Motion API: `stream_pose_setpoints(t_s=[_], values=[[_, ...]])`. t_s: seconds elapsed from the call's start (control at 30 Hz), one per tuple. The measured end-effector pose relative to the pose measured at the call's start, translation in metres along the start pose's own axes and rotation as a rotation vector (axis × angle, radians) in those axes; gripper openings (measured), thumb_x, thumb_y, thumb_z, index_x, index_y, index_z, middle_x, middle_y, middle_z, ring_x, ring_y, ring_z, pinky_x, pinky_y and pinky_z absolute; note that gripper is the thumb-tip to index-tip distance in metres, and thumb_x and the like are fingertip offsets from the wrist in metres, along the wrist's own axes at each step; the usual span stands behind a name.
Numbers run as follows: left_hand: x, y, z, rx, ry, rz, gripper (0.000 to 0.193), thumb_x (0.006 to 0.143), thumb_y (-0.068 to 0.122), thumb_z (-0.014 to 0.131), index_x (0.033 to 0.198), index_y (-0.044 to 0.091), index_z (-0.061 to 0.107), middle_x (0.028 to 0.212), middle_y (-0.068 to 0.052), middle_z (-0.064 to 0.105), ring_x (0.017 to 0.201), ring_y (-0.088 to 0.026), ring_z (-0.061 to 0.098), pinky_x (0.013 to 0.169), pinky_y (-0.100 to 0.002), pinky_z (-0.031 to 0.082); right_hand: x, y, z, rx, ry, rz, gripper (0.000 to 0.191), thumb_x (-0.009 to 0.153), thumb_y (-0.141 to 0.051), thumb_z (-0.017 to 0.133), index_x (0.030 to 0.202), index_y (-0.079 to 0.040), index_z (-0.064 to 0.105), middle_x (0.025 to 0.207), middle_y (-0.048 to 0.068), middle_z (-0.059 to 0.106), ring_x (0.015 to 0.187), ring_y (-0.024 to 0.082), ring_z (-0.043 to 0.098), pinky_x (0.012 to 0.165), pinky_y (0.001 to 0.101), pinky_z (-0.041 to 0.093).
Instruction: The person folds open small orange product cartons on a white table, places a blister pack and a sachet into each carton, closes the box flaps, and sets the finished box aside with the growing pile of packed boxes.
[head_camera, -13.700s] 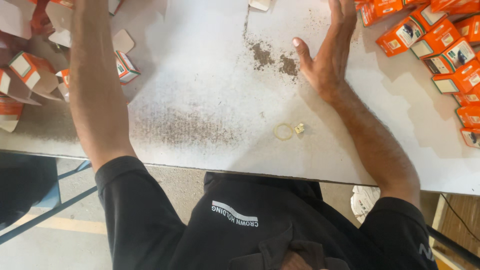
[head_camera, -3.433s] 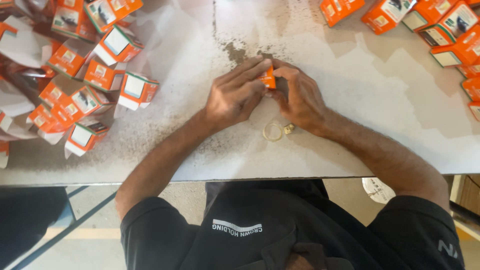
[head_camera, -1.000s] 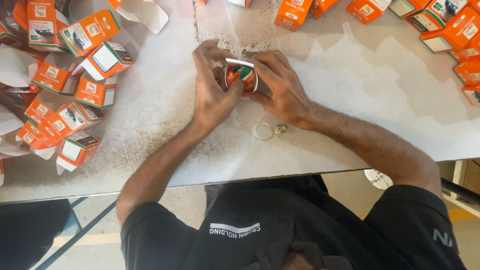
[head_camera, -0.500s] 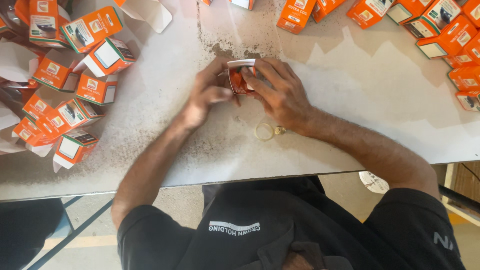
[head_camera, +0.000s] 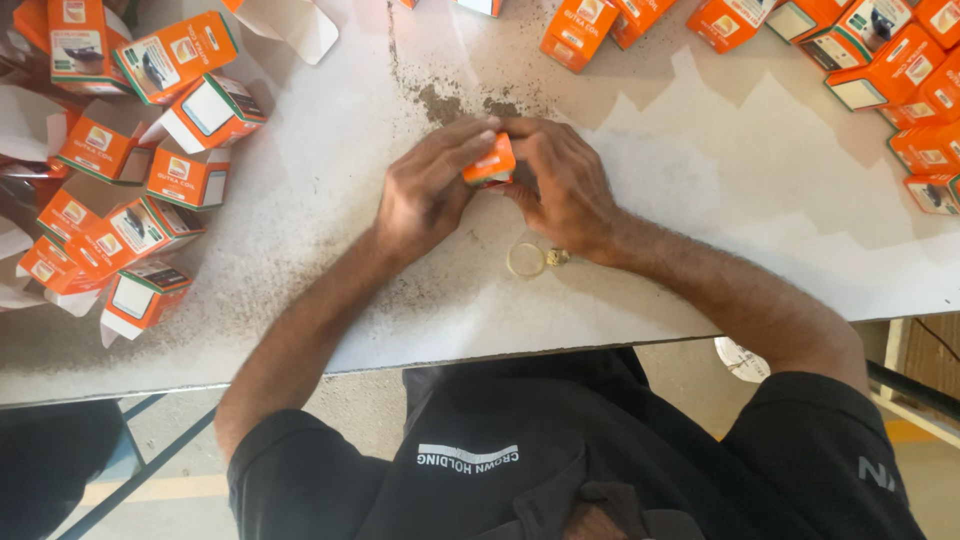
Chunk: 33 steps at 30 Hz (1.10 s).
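Observation:
A small orange carton (head_camera: 490, 164) sits between both hands over the middle of the white table (head_camera: 700, 220). My left hand (head_camera: 428, 187) wraps its left side, fingers curled over the top. My right hand (head_camera: 560, 180) presses it from the right, thumb and fingers on the box. Most of the carton is hidden by the fingers. A thin metal ring with a small fitting (head_camera: 530, 259) lies on the table just below my right hand.
Several orange and white cartons, some with open flaps, are heaped at the left (head_camera: 130, 180). Several more lie along the top right edge (head_camera: 880, 60). Dark dust (head_camera: 450, 100) stains the table beyond the hands. The table's near edge runs just above my lap.
The carton's open white flap seen a moment ago no longer shows; the box now looks shut between both hands. Much earlier, the hands were spread apart and empty.

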<state>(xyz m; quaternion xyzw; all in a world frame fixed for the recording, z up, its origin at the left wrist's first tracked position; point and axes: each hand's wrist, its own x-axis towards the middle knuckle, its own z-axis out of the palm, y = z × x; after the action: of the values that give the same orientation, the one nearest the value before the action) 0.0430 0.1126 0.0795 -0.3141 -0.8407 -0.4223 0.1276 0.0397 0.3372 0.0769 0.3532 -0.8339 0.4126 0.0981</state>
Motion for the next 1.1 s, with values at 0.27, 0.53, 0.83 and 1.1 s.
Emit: stream_pose_setpoints(t_s=[0.27,0.53,0.83,1.1], values=[[-0.005,-0.001,0.0,0.144,-0.005,0.109,0.034,0.092,0.015,0.088,0.112,0.006,0.062,0.137,-0.02,0.065,0.134,-0.038,0.062,0.107,-0.044,0.061,-0.004,0.005,0.004,0.028,-0.003,0.055,0.05,0.092,-0.011,0.086,0.122,-0.004,0.046,0.132,0.018,0.064,0.118,0.038,0.064,0.099,0.0483,0.052],[-0.008,-0.009,0.003,0.128,-0.027,0.149,0.031,0.095,0.025,0.084,0.099,0.003,0.063,0.139,-0.024,0.063,0.135,-0.04,0.06,0.108,-0.047,0.06,-0.004,0.006,0.005,0.031,0.012,0.039,0.056,0.092,-0.018,0.089,0.125,-0.005,0.046,0.129,0.018,0.063,0.116,0.038,0.064,0.098,0.048,0.053],[-0.013,-0.014,0.016,0.241,0.051,0.196,0.017,0.102,0.027,0.083,0.099,0.012,0.074,0.151,-0.023,0.053,0.149,-0.035,0.041,0.125,-0.055,0.04,0.008,0.019,0.014,-0.289,-0.003,-0.243,0.075,0.103,-0.046,0.076,0.148,0.001,0.04,0.134,0.017,0.056,0.129,0.035,0.052,0.11,0.0659,0.035],[0.031,-0.064,0.01,0.57,0.229,0.04,0.05,0.097,0.017,0.074,0.141,0.006,0.052,0.139,-0.029,0.053,0.135,-0.046,0.046,0.116,-0.062,0.038,0.022,0.09,-0.039,-0.731,0.024,-0.12,0.061,0.103,-0.051,0.062,0.136,0.0,0.062,0.131,0.016,0.054,0.126,0.033,0.052,0.104,0.0559,0.037]])
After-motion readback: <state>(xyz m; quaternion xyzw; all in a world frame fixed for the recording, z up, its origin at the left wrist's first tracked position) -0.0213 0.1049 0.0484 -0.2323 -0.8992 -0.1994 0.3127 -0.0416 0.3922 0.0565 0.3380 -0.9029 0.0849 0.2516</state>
